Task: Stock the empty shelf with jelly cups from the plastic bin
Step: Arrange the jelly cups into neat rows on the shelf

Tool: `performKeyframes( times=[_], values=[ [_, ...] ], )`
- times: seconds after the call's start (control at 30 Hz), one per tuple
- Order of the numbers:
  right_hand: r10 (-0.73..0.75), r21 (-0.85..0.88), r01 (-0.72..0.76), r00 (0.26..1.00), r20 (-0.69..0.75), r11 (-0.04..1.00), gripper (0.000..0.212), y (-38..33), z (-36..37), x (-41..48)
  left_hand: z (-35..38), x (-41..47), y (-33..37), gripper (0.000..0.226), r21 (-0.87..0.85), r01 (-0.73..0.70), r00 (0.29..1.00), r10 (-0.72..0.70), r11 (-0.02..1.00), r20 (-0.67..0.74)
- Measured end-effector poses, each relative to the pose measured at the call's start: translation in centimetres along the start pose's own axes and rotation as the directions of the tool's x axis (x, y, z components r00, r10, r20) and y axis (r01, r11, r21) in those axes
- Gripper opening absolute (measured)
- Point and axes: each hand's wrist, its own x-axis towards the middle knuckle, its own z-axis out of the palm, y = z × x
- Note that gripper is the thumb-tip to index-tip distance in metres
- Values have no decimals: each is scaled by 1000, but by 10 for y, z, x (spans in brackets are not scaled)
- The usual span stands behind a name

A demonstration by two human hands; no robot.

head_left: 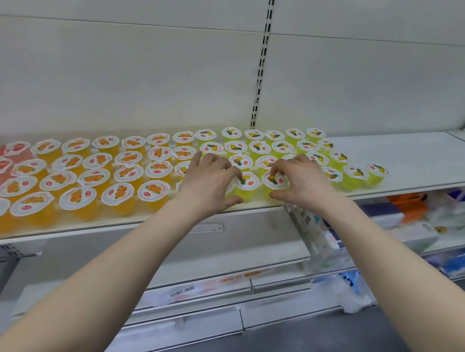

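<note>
While both grips sit on front-row cups, the step in hand looks like seating and squaring two cups near the front lip of the shelf [415,162]. The left grip [210,184] curls over the left pineapple jelly cup [245,188], fingertips on its foil lid and thumb low by its front wall. The right grip [303,179] holds the right pineapple jelly cup [275,180] the same way. The two cups stand just beside each other between the grips, and the thumbs nearly meet in front of them.

To do this well, I would put the squeeze on the plastic walls rather than on the lids, since the foil probably dents easily. Each base should sit flat before the fingers let go. The pair wants lining up with the other front-row pineapple cups [355,174] to the right of the right grip, and closing up toward the orange jelly cups [153,190] to the left of the left grip. Both thumbs are close to the shelf lip, so a cup dragged forward could tip off.

Both held cups stand upright, lid up and narrower base down, so the lid-to-base axis runs vertical. The printed fruit faces upward. I cannot tell which way the lid tabs point.

Bare shelf lies well to the right of the right grip. The plastic bin is not in view.
</note>
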Motion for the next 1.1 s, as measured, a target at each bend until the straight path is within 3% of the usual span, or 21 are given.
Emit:
performKeyframes(
  times=[0.17,0.33,0.53,1.1],
  values=[
    [-58,-24,58,998,1,998,64,-4,-3,1,-4,-12,-13,71,-9,28,999,-29,1000,-39],
    [-164,14,165,986,-43,986,68,-36,-13,14,-8,-35,-38,80,-1,98,991,-98,995,-91],
    [-298,76,295,954,22,952,63,-75,4,29,-10,-54,-55,74,35,170,984,-168,985,-53],
    [-339,102,337,941,5,936,45,-89,17,38,-3,-61,-57,59,52,259,965,-256,964,-65]
  ],
)
